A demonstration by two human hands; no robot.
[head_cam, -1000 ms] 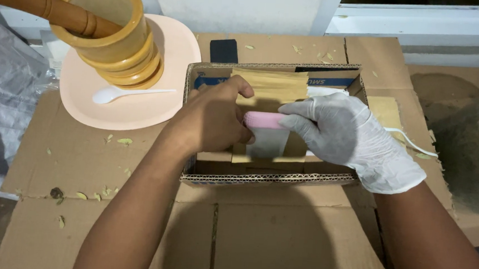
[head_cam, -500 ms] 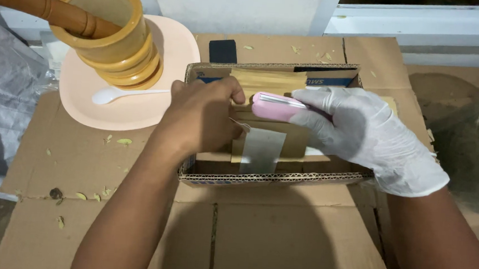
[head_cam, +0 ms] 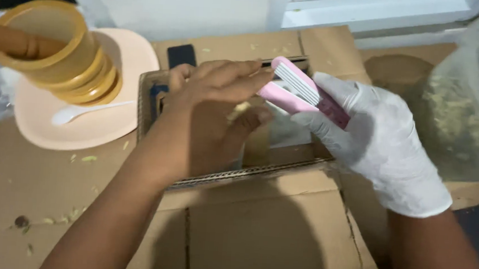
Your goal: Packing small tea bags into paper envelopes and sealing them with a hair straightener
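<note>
Head view: I am watching the pink tool come up out of the box.

The gloved right hand point(head_cam: 379, 144) is now gripping the pink ribbed tool point(head_cam: 304, 94), lifted above the shallow cardboard box point(head_cam: 231, 176) where it was lying a second ago; the bare left hand point(head_cam: 219, 99) is opening, fingers spreading over the box interior, holding nothing.

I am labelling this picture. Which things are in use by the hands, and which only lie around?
In use: left hand, gloved right hand, pink tool, cardboard box.

Lying about: yellow mortar, wooden pestle, peach plate, white spoon, dark flat object.
</note>
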